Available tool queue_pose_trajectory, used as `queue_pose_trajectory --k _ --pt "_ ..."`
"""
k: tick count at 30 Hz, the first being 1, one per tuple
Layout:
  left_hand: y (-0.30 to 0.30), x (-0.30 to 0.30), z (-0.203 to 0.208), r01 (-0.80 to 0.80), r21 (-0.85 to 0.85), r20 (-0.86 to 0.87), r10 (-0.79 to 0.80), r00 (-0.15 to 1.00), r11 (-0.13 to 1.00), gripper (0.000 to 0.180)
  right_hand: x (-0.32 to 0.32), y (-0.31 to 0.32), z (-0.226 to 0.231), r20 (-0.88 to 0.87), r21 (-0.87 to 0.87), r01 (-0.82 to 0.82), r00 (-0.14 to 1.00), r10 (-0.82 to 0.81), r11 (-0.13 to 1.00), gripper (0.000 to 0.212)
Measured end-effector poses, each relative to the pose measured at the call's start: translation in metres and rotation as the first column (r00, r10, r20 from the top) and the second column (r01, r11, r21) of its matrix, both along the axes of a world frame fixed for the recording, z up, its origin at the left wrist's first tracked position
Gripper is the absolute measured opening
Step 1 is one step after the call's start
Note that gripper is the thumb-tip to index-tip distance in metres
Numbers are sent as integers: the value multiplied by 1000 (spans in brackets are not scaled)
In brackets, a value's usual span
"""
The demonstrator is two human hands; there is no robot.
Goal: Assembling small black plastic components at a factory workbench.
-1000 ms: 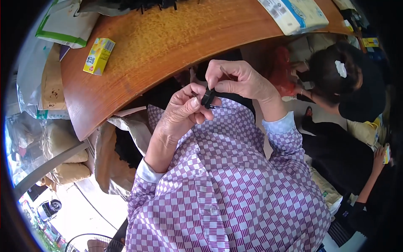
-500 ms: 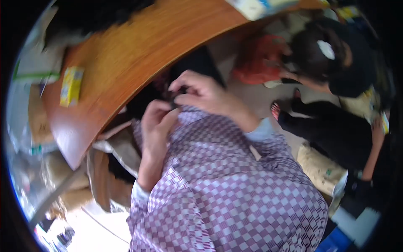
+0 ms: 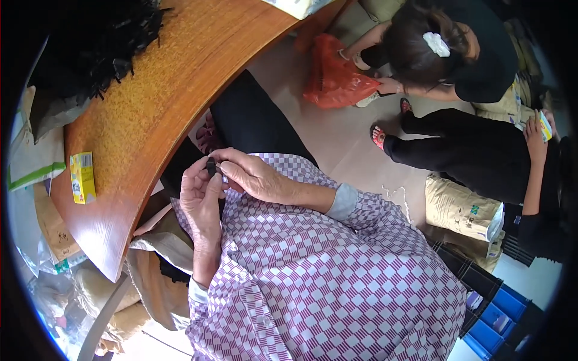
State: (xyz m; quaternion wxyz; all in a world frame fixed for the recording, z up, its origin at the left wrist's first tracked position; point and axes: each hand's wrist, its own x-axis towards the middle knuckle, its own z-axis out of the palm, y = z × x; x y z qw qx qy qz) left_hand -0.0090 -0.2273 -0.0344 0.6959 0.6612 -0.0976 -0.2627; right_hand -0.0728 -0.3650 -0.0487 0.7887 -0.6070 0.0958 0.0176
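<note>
Over my lap, my left hand (image 3: 201, 207) and my right hand (image 3: 256, 177) meet at the fingertips. Pinched between them is a small black piece (image 3: 211, 166), too small for me to name its kind. Thumb and fingers of both hands are closed round it, and the right hand's lower fingers are partly hidden. A tiny pale bit shows below the right thumb; I cannot tell what it is. Beneath the hands lies the checked purple-and-white garment (image 3: 337, 265) that I wear.
A curved wooden table (image 3: 174, 72) bears a heap of black pieces (image 3: 90, 54) and a yellow box (image 3: 82, 177). An open sack (image 3: 159, 283) stands at my left. On the right are two people, a red bag (image 3: 340, 75), a tan sack (image 3: 460, 204) and blue bins (image 3: 484, 331).
My hands have come closer together, fingertips now meeting on the black piece. The view has shifted and sharpened, and the table and people sit further left in it.
</note>
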Motion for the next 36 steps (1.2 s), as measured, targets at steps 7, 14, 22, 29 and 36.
queue_pose_trajectory --k 7,14,22,29,36 --pt "-5 3 13 -57 -14 -69 56 996 998 30 7 8 8 -68 187 77 996 -65 979 32" --pt "9 5 -2 -67 -67 -84 62 995 995 32 13 10 8 -72 -17 -46 996 45 999 35" --pt "7 4 -12 -89 -61 -21 87 996 994 32 20 12 8 -77 -75 -60 996 55 995 35" --pt "3 5 -14 -112 186 218 70 973 976 33 22 11 -9 19 -192 16 1000 -12 981 27" --pt "6 -4 -21 -128 368 438 -51 897 921 36 16 13 -23 -136 87 -101 984 112 991 24"
